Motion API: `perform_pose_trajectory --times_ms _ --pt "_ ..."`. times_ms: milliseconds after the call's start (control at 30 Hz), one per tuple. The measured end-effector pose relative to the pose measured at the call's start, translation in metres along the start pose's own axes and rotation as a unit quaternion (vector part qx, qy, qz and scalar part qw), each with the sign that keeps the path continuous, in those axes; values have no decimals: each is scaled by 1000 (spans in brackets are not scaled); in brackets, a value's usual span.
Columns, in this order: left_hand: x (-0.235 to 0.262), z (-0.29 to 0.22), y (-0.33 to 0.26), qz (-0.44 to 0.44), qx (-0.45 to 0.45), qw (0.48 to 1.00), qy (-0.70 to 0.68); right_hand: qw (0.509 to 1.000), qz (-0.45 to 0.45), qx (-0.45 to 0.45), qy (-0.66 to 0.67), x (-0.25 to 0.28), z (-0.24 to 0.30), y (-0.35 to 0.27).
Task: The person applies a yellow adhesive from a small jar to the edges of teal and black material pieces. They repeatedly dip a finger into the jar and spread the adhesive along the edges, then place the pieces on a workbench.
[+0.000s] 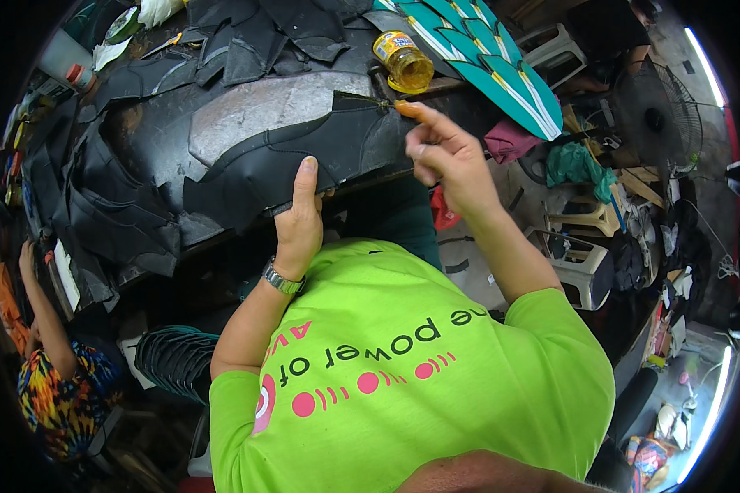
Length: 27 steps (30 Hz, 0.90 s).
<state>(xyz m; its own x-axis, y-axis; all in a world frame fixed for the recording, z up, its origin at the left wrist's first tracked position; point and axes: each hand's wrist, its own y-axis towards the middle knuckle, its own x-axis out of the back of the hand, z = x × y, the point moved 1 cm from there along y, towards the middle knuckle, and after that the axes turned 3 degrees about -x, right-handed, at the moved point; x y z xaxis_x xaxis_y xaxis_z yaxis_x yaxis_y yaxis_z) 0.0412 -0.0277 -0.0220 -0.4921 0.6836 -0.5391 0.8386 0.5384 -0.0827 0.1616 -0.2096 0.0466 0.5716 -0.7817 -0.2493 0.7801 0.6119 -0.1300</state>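
My left hand (pixel 302 215) grips the lower edge of a black shoe-upper piece (pixel 263 168), thumb on top and fingers hidden beneath. The piece is long and curved, with a stitched line, and lies over the front edge of the worktable. My right hand (pixel 452 156) is at its right end, index finger stretched out and the other fingers curled, with nothing held. Orange-yellow paste coats that fingertip, which is at or just beside the piece's upper right corner; contact is unclear. Just beyond it, an uncapped jar (pixel 408 67) smeared with yellow paste leans on the table.
More black cut pieces (pixel 115 222) cover the left and back of the worktable (pixel 255 105). Overlapping teal pieces with white stripes (pixel 501 82) lie at far right. Plastic stools (pixel 580 267) and a fan (pixel 654 115) stand to the right. Another person (pixel 66 378) is at the left.
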Motion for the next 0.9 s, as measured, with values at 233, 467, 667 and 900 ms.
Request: perform_pose_trajectory --times_ms 233,467,667,900 --pt "-7 -5 -4 -16 28 999 -35 995 26 -6 -95 -10 -24 -2" --pt "-12 -10 -2 -8 15 998 -54 956 53 36 -287 -19 -26 -9" --pt "-15 -12 -2 -14 22 996 -80 915 49 118 -382 -25 -27 -15" --pt "-14 -12 0 -27 42 994 -94 806 49 262 -529 -25 -34 -20"
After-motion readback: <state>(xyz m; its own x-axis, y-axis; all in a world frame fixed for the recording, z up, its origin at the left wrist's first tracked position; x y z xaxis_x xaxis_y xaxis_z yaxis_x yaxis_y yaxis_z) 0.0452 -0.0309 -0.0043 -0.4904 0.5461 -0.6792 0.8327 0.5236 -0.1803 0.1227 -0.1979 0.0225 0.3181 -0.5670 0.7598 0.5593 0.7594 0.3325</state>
